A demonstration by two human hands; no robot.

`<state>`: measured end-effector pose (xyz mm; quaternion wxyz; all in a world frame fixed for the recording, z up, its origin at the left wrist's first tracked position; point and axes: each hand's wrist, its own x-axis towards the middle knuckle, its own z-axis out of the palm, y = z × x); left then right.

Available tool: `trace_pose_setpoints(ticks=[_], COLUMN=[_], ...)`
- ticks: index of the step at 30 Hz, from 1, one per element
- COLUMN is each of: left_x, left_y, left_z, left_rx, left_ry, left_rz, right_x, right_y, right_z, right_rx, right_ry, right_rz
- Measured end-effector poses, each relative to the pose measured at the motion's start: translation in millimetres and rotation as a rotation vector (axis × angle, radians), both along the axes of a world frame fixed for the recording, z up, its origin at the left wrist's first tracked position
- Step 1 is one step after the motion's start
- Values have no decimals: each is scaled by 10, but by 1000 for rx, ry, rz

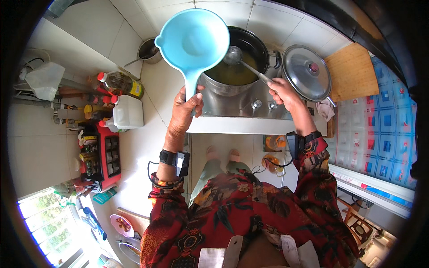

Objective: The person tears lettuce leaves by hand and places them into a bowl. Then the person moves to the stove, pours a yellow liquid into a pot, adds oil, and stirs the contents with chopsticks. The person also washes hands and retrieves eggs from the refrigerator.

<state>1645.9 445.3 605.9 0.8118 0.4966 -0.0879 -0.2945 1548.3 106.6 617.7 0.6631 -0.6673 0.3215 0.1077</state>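
Note:
My left hand [188, 109] grips the handle of a light-blue plastic water ladle [196, 37], its round bowl raised beside and partly over a deep metal pot [231, 87]. No liquid can be made out in that bowl. A metal soup ladle [248, 66] is held by its handle in my right hand [284, 92], and its head hangs over the pot's opening. Yellowish liquid [243, 74] lies in the pot, which stands on a stainless-steel gas hob [228, 105]. The blue bowl hides the pot's left rim.
A lidded pot [303, 75] stands right of the hob, near a wooden board [352, 72]. On the left counter are an oil bottle [122, 85], a white plastic jug [128, 112] and a red spice rack [109, 155]. A small saucepan [156, 58] sits in the back corner.

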Motion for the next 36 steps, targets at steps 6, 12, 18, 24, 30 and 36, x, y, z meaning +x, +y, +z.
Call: trace_pose_setpoints(ticks=[6,12,18,24,30,36], left_x=[229,520,669,514,259,237], left_y=[141,60,-388,-1021,-1269,-1121], left_z=[38,82,-196,-415,-257,-125], left_rx=[255,663,890,646,77,-18], left_ry=[-170,-417,-900,-423,240,366], left_rz=[152,164,199,-77,-246,-335], right_x=[-122,-373,-677,-815,-812,-595], right_y=[-125,-219,-323,-279,-94,33], right_z=[14,282,758,1092,1170,1061], right_rx=[382,389,294,179,-35,85], right_ry=[-25,-74,-145,-153,-125,-238], right_rz=[-98,-87,-96,-53,-10,1])
